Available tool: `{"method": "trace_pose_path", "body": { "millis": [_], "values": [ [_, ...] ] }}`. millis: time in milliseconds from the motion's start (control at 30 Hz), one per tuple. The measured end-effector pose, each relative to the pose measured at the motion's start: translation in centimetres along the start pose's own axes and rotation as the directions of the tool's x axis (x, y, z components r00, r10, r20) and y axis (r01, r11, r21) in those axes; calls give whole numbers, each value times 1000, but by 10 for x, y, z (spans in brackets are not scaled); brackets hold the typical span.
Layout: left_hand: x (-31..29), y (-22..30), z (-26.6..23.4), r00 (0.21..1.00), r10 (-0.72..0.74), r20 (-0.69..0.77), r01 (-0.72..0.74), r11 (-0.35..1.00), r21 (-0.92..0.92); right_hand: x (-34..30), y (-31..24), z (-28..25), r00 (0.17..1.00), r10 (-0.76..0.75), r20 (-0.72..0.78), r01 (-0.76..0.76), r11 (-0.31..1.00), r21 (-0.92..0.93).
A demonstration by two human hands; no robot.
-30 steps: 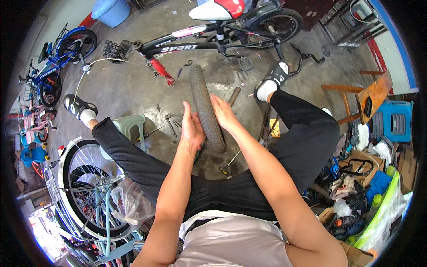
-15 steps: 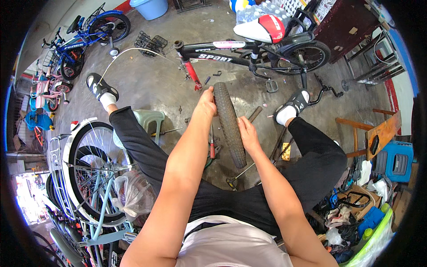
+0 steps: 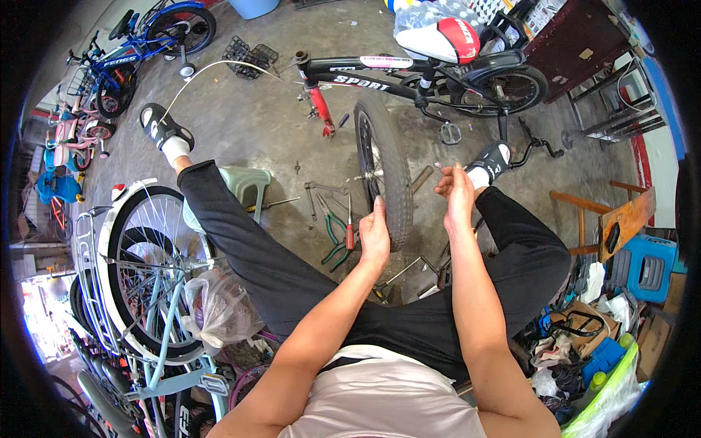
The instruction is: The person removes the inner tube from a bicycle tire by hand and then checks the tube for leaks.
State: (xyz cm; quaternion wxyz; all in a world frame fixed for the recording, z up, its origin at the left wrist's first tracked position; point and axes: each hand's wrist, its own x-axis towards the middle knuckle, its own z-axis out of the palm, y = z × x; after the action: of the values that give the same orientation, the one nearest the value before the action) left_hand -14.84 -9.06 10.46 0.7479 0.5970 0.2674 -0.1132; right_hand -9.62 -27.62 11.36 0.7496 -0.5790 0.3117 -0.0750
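A small bicycle wheel (image 3: 398,186) with a knobbly tyre stands on edge in front of me, its spokes and hub showing on the left side. My left hand (image 3: 375,239) grips the near part of this wheel, thumb up along the rim; the fingers beneath are partly hidden. To the right of the tyre, and apart from it, my right hand (image 3: 458,197) is raised with loosely curved, parted fingers and nothing in it. Beside the wheel on the floor lie a red-handled screwdriver (image 3: 350,235), green-handled pliers (image 3: 336,241) and a spanner (image 3: 312,198).
Beyond the wheel is a black bicycle frame (image 3: 372,80) with a red fork (image 3: 320,111). A pale green stool (image 3: 247,184) stands by my left leg, a pale blue bicycle (image 3: 164,332) farther left. A wooden stool (image 3: 621,219) and clutter are at right.
The wheel has turned so its spokes show. My left hand has moved from its far end to its near side. My right hand has let go and moved right, away from the tyre.
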Motion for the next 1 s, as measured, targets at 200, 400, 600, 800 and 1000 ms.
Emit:
{"method": "trace_pose_path", "body": {
  "millis": [200,400,600,800,1000],
  "values": [
    [25,-62,-6,997,64,46,-76,934,350,-13,31,26,999,-9,34,15,987,-159],
    [24,-61,-17,989,9,147,-58,940,337,-19,28,27,880,352,320,-396,914,84],
    [25,-42,-29,990,-15,140,-24,962,273,-7,64,29,939,103,329,-124,991,45],
    [31,24,10,990,-135,25,126,964,233,-1,82,26,950,-60,305,99,988,-115],
    [83,60,45,934,-343,101,355,923,-147,-6,96,11,937,-41,347,134,959,-248]
  ]
}}
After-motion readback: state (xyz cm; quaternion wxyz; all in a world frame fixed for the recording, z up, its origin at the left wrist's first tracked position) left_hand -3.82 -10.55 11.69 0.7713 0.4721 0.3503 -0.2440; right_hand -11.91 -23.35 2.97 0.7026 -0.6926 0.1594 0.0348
